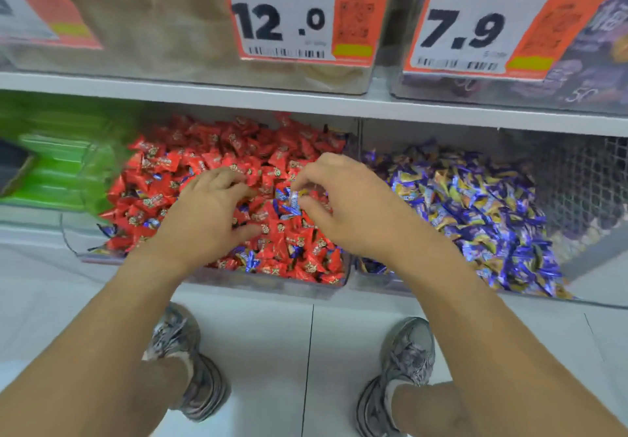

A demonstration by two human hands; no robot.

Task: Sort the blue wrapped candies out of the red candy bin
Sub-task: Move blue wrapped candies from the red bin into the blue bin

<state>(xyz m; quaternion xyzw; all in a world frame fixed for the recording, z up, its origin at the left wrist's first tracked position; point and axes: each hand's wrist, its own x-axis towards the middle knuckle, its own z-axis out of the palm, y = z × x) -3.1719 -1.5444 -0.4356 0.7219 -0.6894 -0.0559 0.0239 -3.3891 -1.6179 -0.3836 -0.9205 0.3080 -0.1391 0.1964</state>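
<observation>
At centre frame, over the red candy bin [217, 275], a blue wrapped candy [294, 198] is pinched by the curled fingertips of the right hand [343, 205], while the left hand [207, 212] is spread loosely on the red candies; light, crinkly and slippery, it is probably best taken by its twisted end.

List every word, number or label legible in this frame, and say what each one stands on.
"12.0" on the middle price tag, fixed to the upper clear bin.
"7.9" on the right price tag, fixed to the upper bin of purple packs.
"50" on a purple pack in that bin.
Small print, barcodes and square codes on both tags: too blurred to read.
Print on the red candies and blue candies: too small to read.
</observation>
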